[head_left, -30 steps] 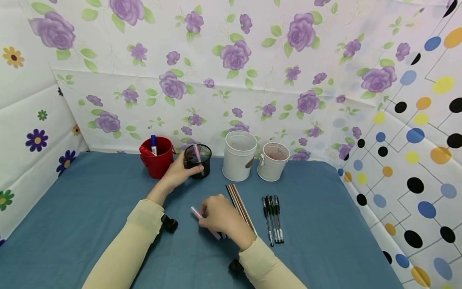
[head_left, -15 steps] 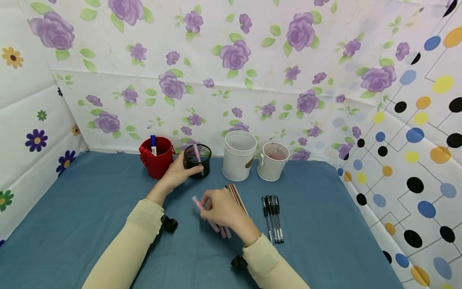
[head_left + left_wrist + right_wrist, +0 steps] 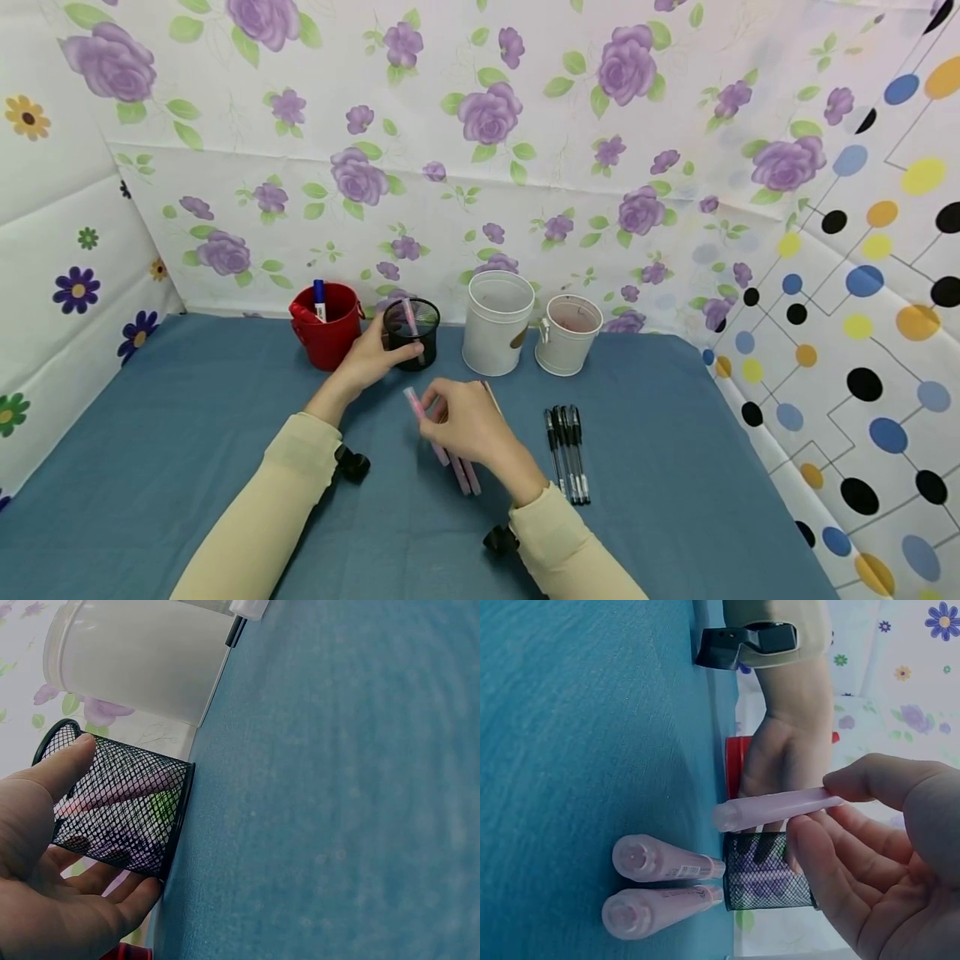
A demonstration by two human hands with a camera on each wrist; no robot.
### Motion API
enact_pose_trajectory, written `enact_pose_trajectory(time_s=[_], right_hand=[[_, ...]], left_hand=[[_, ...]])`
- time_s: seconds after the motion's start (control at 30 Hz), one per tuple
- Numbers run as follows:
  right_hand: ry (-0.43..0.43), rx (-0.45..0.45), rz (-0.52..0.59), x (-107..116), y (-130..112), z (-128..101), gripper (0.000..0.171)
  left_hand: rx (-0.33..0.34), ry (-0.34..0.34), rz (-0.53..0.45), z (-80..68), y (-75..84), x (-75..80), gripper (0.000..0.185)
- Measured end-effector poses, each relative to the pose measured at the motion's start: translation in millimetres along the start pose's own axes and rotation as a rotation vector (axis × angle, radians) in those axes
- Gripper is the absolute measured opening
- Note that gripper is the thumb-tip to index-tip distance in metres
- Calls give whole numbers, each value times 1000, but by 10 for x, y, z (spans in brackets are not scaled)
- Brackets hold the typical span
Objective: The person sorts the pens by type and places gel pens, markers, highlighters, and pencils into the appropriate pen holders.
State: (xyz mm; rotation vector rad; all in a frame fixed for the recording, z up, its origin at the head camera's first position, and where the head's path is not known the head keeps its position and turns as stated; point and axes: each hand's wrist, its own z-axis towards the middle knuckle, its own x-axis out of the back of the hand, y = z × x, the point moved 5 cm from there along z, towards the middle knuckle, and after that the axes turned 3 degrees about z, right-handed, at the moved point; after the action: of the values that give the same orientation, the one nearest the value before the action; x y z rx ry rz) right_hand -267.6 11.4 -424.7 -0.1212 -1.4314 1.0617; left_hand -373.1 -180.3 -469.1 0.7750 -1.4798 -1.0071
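My left hand [image 3: 365, 360] grips the black mesh pen cup [image 3: 428, 342], thumb on its near side and fingers round it. One pink marker [image 3: 408, 315] leans inside this cup. In the right wrist view, thumb and fingers of my right hand [image 3: 889, 847] pinch another pink marker [image 3: 776, 808], held tilted above the cloth. Two more pink markers [image 3: 664, 859] lie side by side on the cloth beneath that hand. My right hand partly hides the colored pencils [image 3: 491, 396] in the head view.
Left of the mesh cup stands a red bucket [image 3: 337, 342] holding a blue-capped marker [image 3: 319, 300] and something red. A tall white bucket [image 3: 495, 342] and a smaller white bucket [image 3: 566, 346] stand to its right. Several black gel pens [image 3: 568, 450] lie on the blue cloth [image 3: 675, 483].
My right hand has lifted the pink marker off the cloth and moved it up and slightly toward the mesh cup, uncovering the two markers beneath. My left hand has stayed on the cup.
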Motion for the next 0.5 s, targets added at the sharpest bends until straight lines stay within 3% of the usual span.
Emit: enact_pose_trajectory(time_s=[0.5], right_hand=[[174,46,111,183,-12,-1,9]], left_hand=[[0,-3,5,41,-27,-6,98]])
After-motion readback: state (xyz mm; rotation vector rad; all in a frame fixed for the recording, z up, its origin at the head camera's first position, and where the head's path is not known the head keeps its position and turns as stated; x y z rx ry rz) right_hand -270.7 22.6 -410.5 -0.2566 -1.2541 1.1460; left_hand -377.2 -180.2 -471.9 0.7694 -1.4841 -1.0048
